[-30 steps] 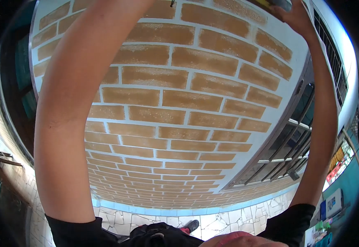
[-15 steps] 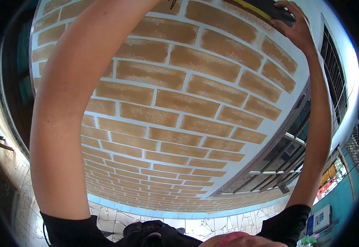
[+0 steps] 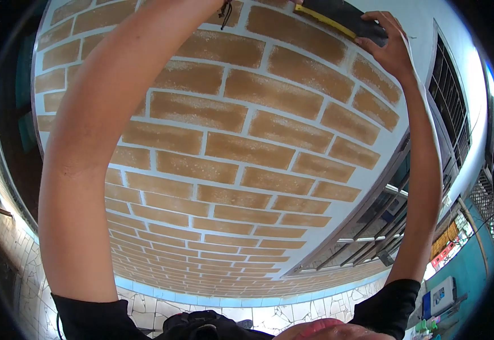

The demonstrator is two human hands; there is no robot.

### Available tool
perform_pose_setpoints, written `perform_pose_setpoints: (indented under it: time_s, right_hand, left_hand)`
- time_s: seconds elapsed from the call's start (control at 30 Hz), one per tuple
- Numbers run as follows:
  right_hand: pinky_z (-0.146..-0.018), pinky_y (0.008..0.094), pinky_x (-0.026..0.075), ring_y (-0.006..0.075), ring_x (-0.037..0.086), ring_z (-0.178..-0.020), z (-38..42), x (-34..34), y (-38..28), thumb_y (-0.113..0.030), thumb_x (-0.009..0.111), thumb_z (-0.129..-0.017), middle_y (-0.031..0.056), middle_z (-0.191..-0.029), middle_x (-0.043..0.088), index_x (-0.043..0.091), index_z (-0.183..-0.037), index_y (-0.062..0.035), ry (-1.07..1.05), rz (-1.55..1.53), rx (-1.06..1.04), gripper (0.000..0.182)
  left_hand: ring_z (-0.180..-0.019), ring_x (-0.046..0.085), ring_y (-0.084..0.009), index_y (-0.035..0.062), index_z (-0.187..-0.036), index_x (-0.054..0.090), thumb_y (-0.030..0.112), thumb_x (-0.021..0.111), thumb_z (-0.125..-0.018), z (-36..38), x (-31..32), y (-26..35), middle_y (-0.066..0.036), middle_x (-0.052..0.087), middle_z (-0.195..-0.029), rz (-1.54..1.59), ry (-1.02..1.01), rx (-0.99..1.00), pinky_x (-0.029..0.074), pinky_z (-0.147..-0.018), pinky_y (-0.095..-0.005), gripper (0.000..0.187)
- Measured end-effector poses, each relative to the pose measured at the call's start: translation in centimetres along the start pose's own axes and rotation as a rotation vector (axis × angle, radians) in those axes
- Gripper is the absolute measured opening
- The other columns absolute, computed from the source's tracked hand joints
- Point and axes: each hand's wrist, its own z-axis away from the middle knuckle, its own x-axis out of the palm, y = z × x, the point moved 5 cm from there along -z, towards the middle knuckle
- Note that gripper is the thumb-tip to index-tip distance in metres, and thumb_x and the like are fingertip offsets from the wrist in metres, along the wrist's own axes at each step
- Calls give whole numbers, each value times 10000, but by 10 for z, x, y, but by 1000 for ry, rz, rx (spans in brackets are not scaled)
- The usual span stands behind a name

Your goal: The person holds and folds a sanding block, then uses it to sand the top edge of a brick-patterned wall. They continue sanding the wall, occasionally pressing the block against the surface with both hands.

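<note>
A dark flat strip with a yellow lower edge (image 3: 340, 17) lies against the upper wall. My right hand (image 3: 393, 48) grips its right end, thumb at the lower edge and fingers over the dark face. My left arm reaches up past the top of the view. Only the wrist, with a dark cord bracelet, shows there, and the left hand itself is cut off. The wall (image 3: 275, 93) carries brown painted brick shapes split by pale lines, some with speckled, faded patches. Just below the strip is one such brown brick shape (image 3: 295, 34).
A barred window (image 3: 366, 226) is set low in the wall on the right, and another barred opening (image 3: 450, 96) is farther right. Cracked-pattern tiles (image 3: 247, 314) cover the floor below. A white and blue box (image 3: 439, 297) stands at lower right.
The view has shifted slightly, so wall and arms appear a little farther left. More of the dark strip and of the bracelet shows now. My right hand still grips the strip.
</note>
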Motion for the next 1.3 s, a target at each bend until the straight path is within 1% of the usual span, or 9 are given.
perform_pose_setpoints:
  time_s: [0.03, 0.1, 0.17, 0.2, 0.4, 0.7, 0.9, 1.2, 1.3]
  right_hand:
    - [-1074, 405, 455, 286, 617, -1209, 1, 2, 1, -219, 864, -773, 60, -1220, 681, 680, -1201, -137, 11, 4, 9, 473]
    - [-1071, 399, 456, 288, 612, -1212, 3, 4, 0, -190, 865, -760, 58, -1226, 678, 678, -1196, -133, 33, 32, 4, 478]
    - [-1075, 409, 472, 288, 613, -1193, 2, 5, 0, -225, 863, -773, 41, -1212, 666, 672, -1204, -181, 36, 46, -9, 473]
    - [-1077, 414, 481, 288, 613, -1183, 3, 4, -1, -243, 862, -779, 32, -1205, 660, 669, -1207, -204, 39, 55, -14, 471]
    - [-1077, 418, 482, 288, 610, -1191, 3, 1, -3, -254, 863, -781, 36, -1209, 657, 661, -1212, -201, 22, 74, 44, 480]
    - [-1085, 409, 481, 274, 607, -1195, 8, 8, 0, -236, 860, -785, 26, -1207, 653, 662, -1207, -213, 24, 31, 79, 467]
    - [-1060, 432, 478, 287, 609, -1166, 9, 10, -6, -205, 857, -783, 38, -1173, 651, 665, -1191, -202, 35, 50, 71, 451]
    - [-1087, 421, 467, 277, 602, -1198, 10, 14, -1, -267, 851, -802, 17, -1203, 661, 667, -1199, -220, 12, 66, 83, 440]
    - [-1060, 401, 469, 271, 607, -1194, 11, 14, -1, -215, 857, -781, 25, -1211, 670, 670, -1197, -165, 35, 76, 57, 459]
  left_hand:
    - [-1281, 530, -349, 93, -1281, 669, 325, 878, -731, -2, 2, -2, -167, 633, -1283, -24, 3, -49, 449, -1112, -524, 633]
    - [-1250, 543, -345, 85, -1261, 664, 317, 877, -727, 1, 0, -1, -166, 632, -1253, -24, 40, -26, 459, -1098, -520, 620]
    - [-1201, 552, -337, 74, -1233, 635, 300, 874, -726, 3, 8, -7, -162, 615, -1195, -24, 107, -17, 472, -1075, -515, 605]
    - [-1197, 550, -336, 77, -1238, 626, 299, 874, -727, 7, 5, -4, -161, 609, -1192, -39, 130, -18, 474, -1074, -513, 610]
    - [-1189, 539, -330, 80, -1226, 597, 254, 882, -736, 17, 1, 2, -154, 578, -1200, -59, 240, -51, 473, -1072, -496, 593]
    - [-1181, 535, -330, 77, -1205, 601, 254, 877, -741, 16, 8, 1, -159, 569, -1219, -133, 248, -42, 470, -1053, -501, 568]
    - [-1186, 535, -319, 82, -1193, 615, 258, 860, -774, 22, 7, 6, -152, 583, -1217, -108, 241, -54, 459, -1064, -474, 516]
    - [-1201, 540, -319, 62, -1175, 631, 282, 838, -806, 22, 8, 7, -157, 604, -1201, -137, 221, -64, 457, -1058, -478, 477]
    - [-1198, 541, -321, 68, -1181, 629, 300, 840, -797, 19, 12, 4, -157, 603, -1203, -164, 239, -44, 459, -1055, -490, 496]
